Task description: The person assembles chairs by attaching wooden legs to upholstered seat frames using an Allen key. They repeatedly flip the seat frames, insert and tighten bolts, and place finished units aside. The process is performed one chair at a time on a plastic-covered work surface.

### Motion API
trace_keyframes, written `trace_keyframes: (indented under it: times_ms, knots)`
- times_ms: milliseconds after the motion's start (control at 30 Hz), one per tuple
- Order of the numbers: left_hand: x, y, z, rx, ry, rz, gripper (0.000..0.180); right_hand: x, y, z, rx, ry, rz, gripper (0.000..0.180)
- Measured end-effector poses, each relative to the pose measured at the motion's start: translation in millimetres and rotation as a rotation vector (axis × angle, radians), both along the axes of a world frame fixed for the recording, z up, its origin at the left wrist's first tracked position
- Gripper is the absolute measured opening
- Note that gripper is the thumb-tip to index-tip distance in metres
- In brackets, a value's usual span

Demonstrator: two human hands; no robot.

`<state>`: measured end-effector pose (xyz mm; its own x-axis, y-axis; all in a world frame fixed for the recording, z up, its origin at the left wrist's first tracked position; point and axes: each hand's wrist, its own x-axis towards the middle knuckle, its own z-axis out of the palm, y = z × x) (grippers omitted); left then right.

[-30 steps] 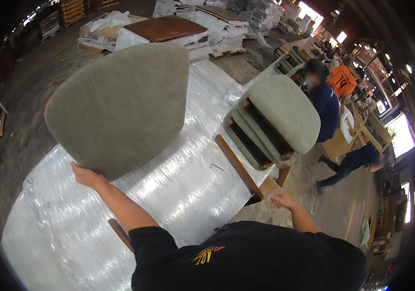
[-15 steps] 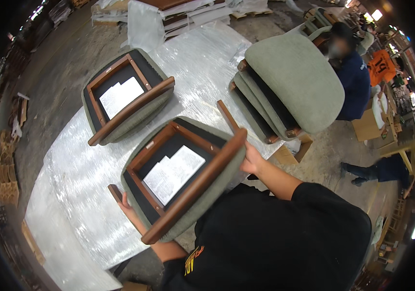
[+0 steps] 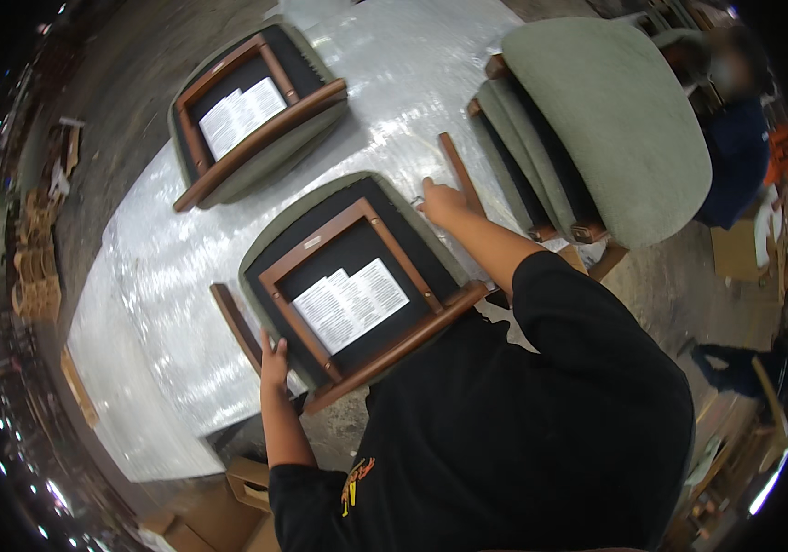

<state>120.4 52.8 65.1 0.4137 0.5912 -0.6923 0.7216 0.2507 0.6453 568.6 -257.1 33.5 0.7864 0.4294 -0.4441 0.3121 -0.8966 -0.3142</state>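
An upside-down green upholstered chair seat [image 3: 260, 235] lies before me on a plastic-wrapped surface. Its brown wooden frame surrounds a black underside with a white printed label [image 3: 350, 304]. Against its left edge rests my left hand [image 3: 274, 361], fingers apart, beside a brown wooden bar [image 3: 235, 327]. Past the right edge is my right hand [image 3: 444, 204], its fingers pinched around something small that I cannot make out. A second brown wooden bar [image 3: 461, 173] stands close to that hand. Whether the bars join the seat is hidden.
Another upturned seat [image 3: 320, 138] lies farther off to the left. Stacked green seats [image 3: 610, 120] rise at the right, with a person in dark blue [image 3: 734, 161] behind them. Plastic wrap [image 3: 150, 304] covers the table. Cardboard boxes [image 3: 210, 515] sit at the lower left.
The seat has been lowered and levelled on the table. My right hand has left its edge and reached forward. My left hand stays at its left side. The view has shifted.
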Motion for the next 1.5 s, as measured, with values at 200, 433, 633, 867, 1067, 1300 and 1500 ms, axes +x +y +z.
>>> trace_keyframes:
  times_ms: [200,433,633,867,1067,1300,1500]
  knots:
    - [58.1,6.6,-31.6,0.628,0.028,-0.322,0.085,-5.5,12.6,-13.1,-0.014,-0.128,-0.083,0.027]
    - [95.6,-27.1,-55.7,0.783,0.108,-0.173,0.072,-83.1,30.0,68.0,0.665,0.083,-0.286,0.009]
    - [99.0,-19.6,-59.7,0.841,0.008,-0.137,0.068,-182.0,143.5,84.2,0.723,0.031,0.098,0.015]
    - [92.2,-21.3,-64.5,0.823,-0.026,-0.098,0.067,-219.1,243.1,61.0,0.777,-0.265,0.506,0.018]
    - [94.1,-19.4,-71.3,0.838,-0.1,-0.02,0.068,-231.2,255.2,70.0,0.687,-0.206,0.514,0.018]
    - [96.3,-18.0,-75.6,0.839,-0.087,-0.013,0.066,-229.0,258.5,60.9,0.582,-0.261,0.589,0.017]
    - [107.0,-9.1,-73.3,0.738,-0.243,0.013,0.042,-231.0,272.0,69.9,0.387,-0.43,0.799,0.017]
